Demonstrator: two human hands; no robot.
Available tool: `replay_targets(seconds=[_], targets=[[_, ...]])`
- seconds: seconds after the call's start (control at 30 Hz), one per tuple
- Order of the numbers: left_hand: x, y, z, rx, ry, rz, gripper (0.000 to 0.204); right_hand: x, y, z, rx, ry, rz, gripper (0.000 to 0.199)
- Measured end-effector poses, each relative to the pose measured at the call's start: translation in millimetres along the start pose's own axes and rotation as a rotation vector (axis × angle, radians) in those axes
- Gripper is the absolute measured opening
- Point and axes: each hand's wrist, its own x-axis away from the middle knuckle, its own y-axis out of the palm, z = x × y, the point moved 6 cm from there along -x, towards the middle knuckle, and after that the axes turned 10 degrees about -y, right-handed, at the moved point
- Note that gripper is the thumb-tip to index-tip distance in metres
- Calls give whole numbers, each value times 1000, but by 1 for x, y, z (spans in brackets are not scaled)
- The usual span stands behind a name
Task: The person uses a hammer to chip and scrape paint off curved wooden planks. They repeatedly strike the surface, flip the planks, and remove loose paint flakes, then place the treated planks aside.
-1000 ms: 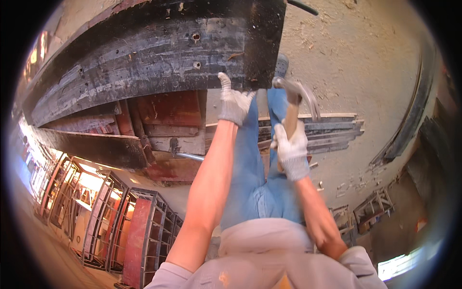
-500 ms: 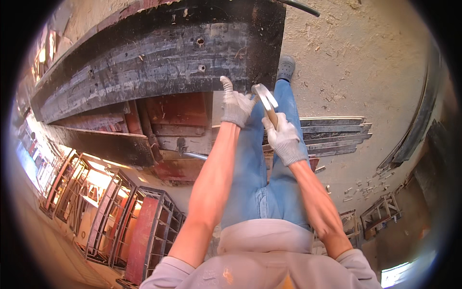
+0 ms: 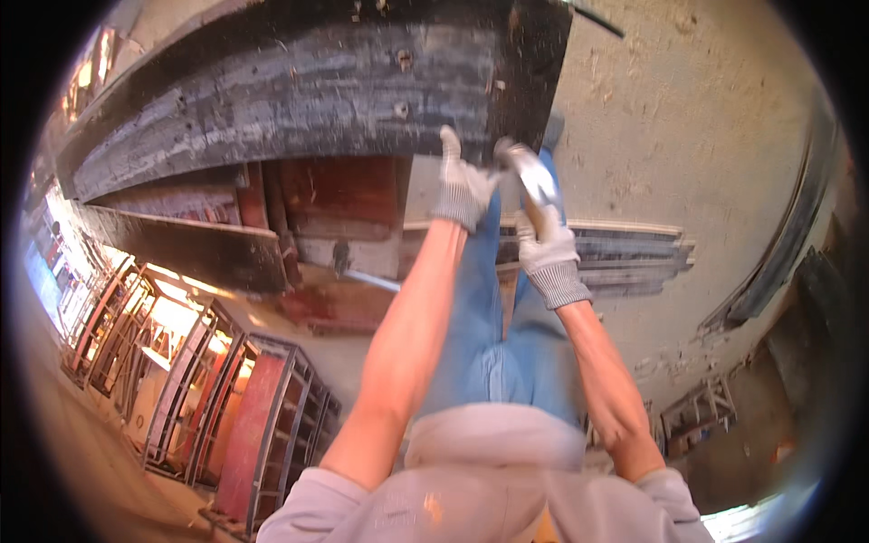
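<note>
My right hand (image 3: 549, 249), in a pale knit glove, is wrapped round the wooden handle of a claw hammer (image 3: 534, 176). The hammer's metal head is smeared by motion and lies just right of my left fingertips. My left hand (image 3: 466, 185), gloved too, is at the near edge of a large dark, scuffed panel (image 3: 317, 109). One of its fingers points up over that edge; the others are bunched toward the hammer head. Whatever they pinch is too small or blurred to make out.
Reddish boards (image 3: 339, 195) and another dark panel (image 3: 199, 253) lie below the large one. Dark strips (image 3: 625, 253) are stacked on the floor beyond my legs. Metal-framed panels (image 3: 249, 416) stand at lower left. Long curved dark pieces (image 3: 787, 235) lie at far right.
The hammer and both hands appear shifted slightly right, along with the panel, as the view moves. The hammer head is now blurred by motion, still close to my left fingers.
</note>
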Motion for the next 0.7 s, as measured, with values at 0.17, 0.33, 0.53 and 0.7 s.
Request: replay_targets(seconds=[0.17,0.33,0.53,0.7], targets=[[5,9,0,-127,54,-126,123,11,-13,1,-165,-325,351,28],[4,2,-3,-21,36,35,141,12,29,49,167,-229,103,23],[7,-3,-9,99,22,104,137,11,44,67,-57,-183,154,26],[14,0,-8,152,39,36,131,14,13,22,-105,-505,401,33]])
